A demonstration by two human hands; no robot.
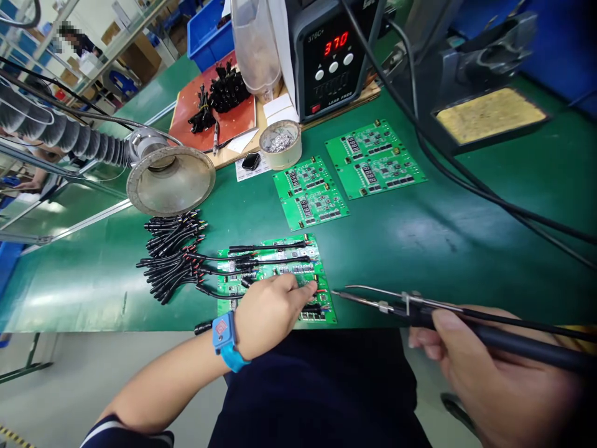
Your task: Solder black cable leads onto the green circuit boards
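My left hand (270, 308), with a blue wrist strap, lies over a green circuit board (329, 303) near the table's front edge. Its fingers are closed on a black cable, mostly hidden under the hand; red wire ends show by the fingertips. More black cables (280, 262) lie across the same board. In my right hand (494, 367) is a soldering iron (438, 311) with a thin feed tube along it. The iron's tip points left, just right of the board and apart from it.
A cable pile (172, 258) lies left, below a fume extractor hood (170, 180). Farther back are other circuit boards (375, 158), a solder-scrap cup (281, 146) and a soldering station (333, 62) reading 370. The iron's cord (466, 180) crosses the right side near a yellow sponge (492, 115).
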